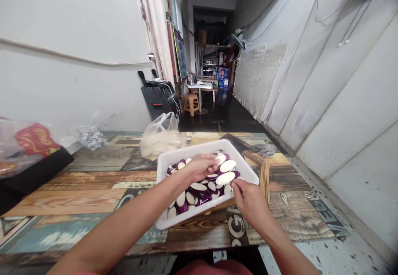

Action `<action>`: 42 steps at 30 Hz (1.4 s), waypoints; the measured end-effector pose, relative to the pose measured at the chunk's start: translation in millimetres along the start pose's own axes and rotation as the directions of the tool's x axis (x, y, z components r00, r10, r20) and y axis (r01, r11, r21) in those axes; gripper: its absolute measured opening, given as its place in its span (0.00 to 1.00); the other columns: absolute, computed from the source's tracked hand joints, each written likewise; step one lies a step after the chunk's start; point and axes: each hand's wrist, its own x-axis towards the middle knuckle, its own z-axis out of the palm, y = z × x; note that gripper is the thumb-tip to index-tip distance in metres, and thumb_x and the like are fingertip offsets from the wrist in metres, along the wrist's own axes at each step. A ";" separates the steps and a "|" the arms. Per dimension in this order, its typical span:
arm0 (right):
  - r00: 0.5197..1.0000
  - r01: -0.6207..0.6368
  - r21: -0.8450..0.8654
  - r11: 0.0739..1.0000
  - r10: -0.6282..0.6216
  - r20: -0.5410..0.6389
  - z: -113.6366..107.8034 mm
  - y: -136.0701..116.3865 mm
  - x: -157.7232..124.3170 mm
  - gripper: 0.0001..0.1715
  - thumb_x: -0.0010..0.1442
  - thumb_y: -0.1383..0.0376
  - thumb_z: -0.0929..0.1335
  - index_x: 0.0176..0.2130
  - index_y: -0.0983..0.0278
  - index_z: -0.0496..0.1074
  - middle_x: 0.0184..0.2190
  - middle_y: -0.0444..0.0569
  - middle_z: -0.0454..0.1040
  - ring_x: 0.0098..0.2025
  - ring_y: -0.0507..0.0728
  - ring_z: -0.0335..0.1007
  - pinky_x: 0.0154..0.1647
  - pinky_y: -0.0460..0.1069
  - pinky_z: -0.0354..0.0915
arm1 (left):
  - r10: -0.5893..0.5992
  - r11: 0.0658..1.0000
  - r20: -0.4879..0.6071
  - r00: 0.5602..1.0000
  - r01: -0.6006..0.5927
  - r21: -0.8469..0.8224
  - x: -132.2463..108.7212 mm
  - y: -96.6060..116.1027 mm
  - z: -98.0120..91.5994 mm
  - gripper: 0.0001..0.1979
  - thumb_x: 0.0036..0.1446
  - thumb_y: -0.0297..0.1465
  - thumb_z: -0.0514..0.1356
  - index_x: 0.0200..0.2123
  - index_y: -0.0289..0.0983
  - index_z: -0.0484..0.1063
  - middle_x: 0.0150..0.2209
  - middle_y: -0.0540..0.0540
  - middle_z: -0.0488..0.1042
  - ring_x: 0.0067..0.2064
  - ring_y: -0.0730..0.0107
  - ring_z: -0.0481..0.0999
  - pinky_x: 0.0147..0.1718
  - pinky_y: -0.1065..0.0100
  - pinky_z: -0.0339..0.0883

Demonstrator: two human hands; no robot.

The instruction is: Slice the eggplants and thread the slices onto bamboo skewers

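A white plastic tray (pixel 174 158) sits on the patterned wooden table and holds several eggplant slices (pixel 199 192), white with purple skin. My left hand (pixel 201 165) reaches into the tray with fingers curled over the slices near its middle; what it grips is hidden. My right hand (pixel 248 198) hovers at the tray's near right corner, fingers pinched on the end of one long eggplant slice (pixel 225 178).
A clear plastic bag (pixel 160 137) of pale food lies behind the tray. A bundle of bamboo skewers (pixel 265 175) rests to the right of the tray, with a grey cloth (pixel 263 149) beyond. A black box (pixel 34 171) and red packet stand at the left. White walls flank a corridor.
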 end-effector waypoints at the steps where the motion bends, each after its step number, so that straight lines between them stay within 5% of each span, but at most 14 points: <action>1: 1.000 -0.001 -0.004 1.000 0.001 -0.008 1.0 0.0 3.2 0.17 0.60 0.66 0.57 0.28 0.65 0.70 0.19 0.48 0.71 0.22 0.54 0.66 0.24 0.46 0.53 | 0.003 1.000 0.018 1.000 -0.003 0.014 -1.6 -0.9 2.1 0.02 0.48 0.17 0.59 0.27 0.26 0.72 0.18 0.49 0.63 0.17 0.86 0.59 0.11 0.83 0.48; 6: 0.996 -0.025 0.084 0.996 0.032 -0.084 0.3 15.2 15.2 0.18 0.60 0.63 0.57 0.30 0.64 0.72 0.21 0.47 0.72 0.23 0.54 0.66 0.24 0.45 0.56 | 0.103 0.994 0.015 0.995 -0.103 0.025 5.4 -5.7 -3.3 0.09 0.51 0.30 0.61 0.35 0.30 0.72 0.24 0.46 0.69 0.20 0.82 0.64 0.14 0.80 0.54; 8: 0.986 -0.074 0.159 0.984 0.096 -0.135 -3.6 26.0 16.3 0.17 0.59 0.62 0.58 0.31 0.64 0.73 0.22 0.47 0.73 0.24 0.54 0.67 0.25 0.45 0.58 | 0.209 0.960 -0.045 0.977 -0.197 0.200 13.2 -9.1 -12.1 0.12 0.51 0.32 0.60 0.39 0.33 0.72 0.30 0.44 0.73 0.22 0.78 0.67 0.19 0.76 0.60; 10: 0.972 -0.122 0.226 0.967 0.162 -0.171 -8.7 35.1 15.2 0.17 0.58 0.61 0.59 0.33 0.65 0.74 0.23 0.48 0.74 0.25 0.55 0.67 0.25 0.45 0.59 | 0.354 0.814 -0.055 0.934 -0.278 0.511 20.2 -13.9 -21.1 0.10 0.49 0.31 0.61 0.37 0.36 0.73 0.33 0.44 0.75 0.26 0.74 0.70 0.26 0.72 0.63; 13: 0.964 -0.146 0.299 0.943 0.203 -0.169 -15.1 42.2 11.0 0.17 0.58 0.60 0.60 0.33 0.67 0.74 0.24 0.49 0.74 0.25 0.55 0.68 0.26 0.46 0.60 | 0.427 0.461 0.072 0.902 -0.286 0.840 24.6 -23.1 -28.6 0.09 0.44 0.28 0.62 0.32 0.38 0.76 0.33 0.45 0.76 0.35 0.64 0.73 0.37 0.69 0.63; 17: 0.963 -0.139 0.336 0.931 0.206 -0.173 -18.2 43.1 4.9 0.17 0.57 0.60 0.61 0.32 0.67 0.74 0.24 0.48 0.74 0.27 0.55 0.68 0.28 0.46 0.61 | 0.387 0.148 0.267 0.883 -0.345 0.927 23.0 -36.9 -26.7 0.10 0.45 0.28 0.61 0.34 0.39 0.77 0.37 0.43 0.74 0.43 0.56 0.70 0.44 0.64 0.59; 20: 0.964 -0.143 0.348 0.927 0.210 -0.164 -18.3 42.8 1.6 0.17 0.58 0.60 0.61 0.32 0.67 0.74 0.23 0.48 0.74 0.26 0.55 0.68 0.28 0.46 0.61 | 0.377 0.078 0.346 0.859 -0.402 0.912 24.8 -44.1 -25.4 0.13 0.45 0.27 0.60 0.38 0.38 0.75 0.39 0.40 0.73 0.44 0.54 0.69 0.45 0.61 0.58; 23: 0.970 -0.129 0.370 0.920 0.195 -0.145 -17.4 42.8 0.0 0.17 0.58 0.60 0.60 0.34 0.67 0.74 0.26 0.49 0.75 0.28 0.56 0.69 0.29 0.46 0.62 | 0.385 0.108 0.371 0.845 -0.440 0.891 31.2 -45.1 -26.2 0.15 0.42 0.22 0.61 0.37 0.39 0.75 0.36 0.40 0.71 0.42 0.54 0.68 0.43 0.63 0.58; 27: 0.975 -0.114 0.394 0.912 0.179 -0.133 -14.8 43.3 -0.9 0.18 0.58 0.60 0.60 0.36 0.67 0.74 0.26 0.49 0.75 0.28 0.56 0.69 0.28 0.46 0.62 | 0.407 0.189 0.344 0.846 -0.447 0.875 41.2 -42.6 -23.0 0.08 0.41 0.20 0.60 0.22 0.38 0.73 0.32 0.42 0.69 0.40 0.57 0.69 0.41 0.66 0.59; 32: 0.980 -0.106 0.385 0.917 0.162 -0.116 -14.3 45.7 -3.8 0.18 0.59 0.60 0.60 0.37 0.68 0.75 0.25 0.48 0.75 0.26 0.55 0.67 0.26 0.45 0.60 | 0.370 0.230 0.317 0.873 -0.417 0.880 47.0 -30.1 -14.4 0.11 0.42 0.21 0.61 0.12 0.37 0.67 0.27 0.43 0.71 0.42 0.57 0.69 0.41 0.68 0.59; 36: 0.977 -0.121 0.375 0.919 0.178 -0.121 -17.6 45.2 -6.3 0.18 0.59 0.60 0.60 0.36 0.67 0.75 0.24 0.48 0.74 0.26 0.55 0.67 0.26 0.45 0.60 | 0.346 0.621 0.151 0.926 -0.346 0.704 44.5 -7.6 -12.4 0.02 0.47 0.28 0.61 0.27 0.38 0.75 0.28 0.47 0.75 0.35 0.65 0.74 0.36 0.69 0.65; 38: 0.978 -0.122 0.379 0.917 0.177 -0.113 -19.2 42.8 -7.3 0.18 0.59 0.60 0.60 0.36 0.67 0.75 0.24 0.47 0.74 0.26 0.55 0.67 0.26 0.45 0.60 | 0.291 0.827 0.046 0.956 -0.275 0.490 42.1 0.6 -13.1 0.10 0.48 0.27 0.62 0.36 0.35 0.74 0.30 0.44 0.76 0.31 0.67 0.75 0.33 0.68 0.68; 42: 0.986 -0.106 0.392 0.914 0.147 -0.074 -19.8 36.7 -9.8 0.17 0.59 0.60 0.60 0.35 0.66 0.74 0.25 0.47 0.74 0.28 0.55 0.68 0.28 0.45 0.60 | 0.178 0.972 -0.026 0.984 -0.171 0.159 39.2 4.5 -17.9 0.13 0.45 0.20 0.63 0.38 0.30 0.72 0.32 0.39 0.76 0.32 0.68 0.77 0.30 0.73 0.70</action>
